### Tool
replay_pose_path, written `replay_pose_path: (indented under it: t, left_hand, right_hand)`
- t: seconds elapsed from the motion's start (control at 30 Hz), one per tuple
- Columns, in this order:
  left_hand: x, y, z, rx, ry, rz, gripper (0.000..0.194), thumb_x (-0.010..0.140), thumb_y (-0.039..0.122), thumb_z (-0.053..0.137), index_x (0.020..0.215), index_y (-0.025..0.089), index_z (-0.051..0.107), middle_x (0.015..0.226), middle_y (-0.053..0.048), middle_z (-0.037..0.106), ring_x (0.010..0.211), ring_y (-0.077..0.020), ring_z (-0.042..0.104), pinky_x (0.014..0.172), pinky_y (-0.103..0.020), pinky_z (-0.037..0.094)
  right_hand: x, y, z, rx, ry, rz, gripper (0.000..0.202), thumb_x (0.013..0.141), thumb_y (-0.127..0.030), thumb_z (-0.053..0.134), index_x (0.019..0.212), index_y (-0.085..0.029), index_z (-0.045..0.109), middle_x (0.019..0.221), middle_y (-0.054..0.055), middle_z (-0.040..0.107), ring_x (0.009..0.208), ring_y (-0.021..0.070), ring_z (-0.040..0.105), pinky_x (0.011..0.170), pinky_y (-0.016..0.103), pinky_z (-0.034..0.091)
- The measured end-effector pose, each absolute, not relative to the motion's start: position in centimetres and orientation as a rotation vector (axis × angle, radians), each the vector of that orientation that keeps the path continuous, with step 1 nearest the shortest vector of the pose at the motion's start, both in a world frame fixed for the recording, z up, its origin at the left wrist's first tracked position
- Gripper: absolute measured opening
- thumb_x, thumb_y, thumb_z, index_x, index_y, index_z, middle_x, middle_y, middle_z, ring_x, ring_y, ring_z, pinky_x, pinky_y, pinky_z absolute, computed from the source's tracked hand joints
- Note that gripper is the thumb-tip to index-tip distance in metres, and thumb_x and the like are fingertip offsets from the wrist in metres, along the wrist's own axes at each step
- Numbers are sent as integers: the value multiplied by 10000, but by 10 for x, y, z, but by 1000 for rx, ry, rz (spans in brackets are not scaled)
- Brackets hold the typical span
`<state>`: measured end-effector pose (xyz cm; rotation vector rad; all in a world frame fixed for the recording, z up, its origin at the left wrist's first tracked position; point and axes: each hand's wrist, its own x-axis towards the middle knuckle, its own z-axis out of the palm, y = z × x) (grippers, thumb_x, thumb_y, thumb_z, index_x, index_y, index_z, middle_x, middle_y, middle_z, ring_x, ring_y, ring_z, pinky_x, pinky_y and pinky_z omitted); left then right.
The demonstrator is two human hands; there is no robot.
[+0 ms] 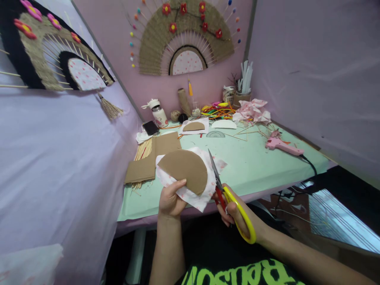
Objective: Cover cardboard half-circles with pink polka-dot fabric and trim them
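Note:
A brown cardboard semicircle (187, 168) lies over a piece of white fabric with pink spots (194, 200), whose edges stick out around it. My left hand (172, 198) grips both at the lower left, thumb on top of the cardboard. In my right hand (234, 213) is a pair of scissors (240, 215) with one yellow and one red handle. Their blades point up and away, right beside the fabric's right edge, and look nearly closed. Part of my right hand's fingers is hidden behind the handles.
Folded cardboard (139, 170) and thin sticks (144, 148) lie left on the green table (252, 166). At the back are a smaller cardboard semicircle (194, 126), a protractor (215, 134) and a white bottle (159, 114). A pink glue gun (283, 146) with a cord lies right.

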<state>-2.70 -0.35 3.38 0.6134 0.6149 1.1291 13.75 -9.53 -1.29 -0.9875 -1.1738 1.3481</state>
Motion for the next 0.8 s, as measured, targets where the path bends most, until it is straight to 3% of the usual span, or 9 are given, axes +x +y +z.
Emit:
replay_pose_path:
  t: [0.17,0.37,0.6,0.8]
  left_hand:
    - [-28,-3,33,606,619,1129,610,686,84,652,1277,224,596,1126,-54,734,1109,-284,659,1091,-467,419]
    - [-29,-1,28,587,632,1147,585,689,129,651,1268,202,604,1089,-58,747,1176,-284,619,1095,-422,413]
    - [-22,-2,25,516,626,1153,639,648,128,718,1272,211,605,985,-29,772,893,-216,727,971,-336,513]
    - [-11,-1,31,424,700,1185,590,724,41,658,1294,177,586,960,-44,775,873,-205,734,1020,-371,489]
  right_hand:
    - [139,-97,-11,-987,-1199,1357,632,764,-825,450,978,-231,440,747,-40,504,429,47,326,389,209,346]
    - [135,-97,-19,-987,-1168,1339,642,752,-843,436,968,-238,431,643,-79,416,410,54,297,374,202,321]
    - [140,-97,-19,-954,-1187,1401,600,784,-800,463,979,-234,431,605,-94,376,425,61,325,408,201,363]
    - [135,-94,-22,-902,-1075,1385,613,758,-799,508,978,-230,447,649,-73,455,406,49,289,396,214,350]
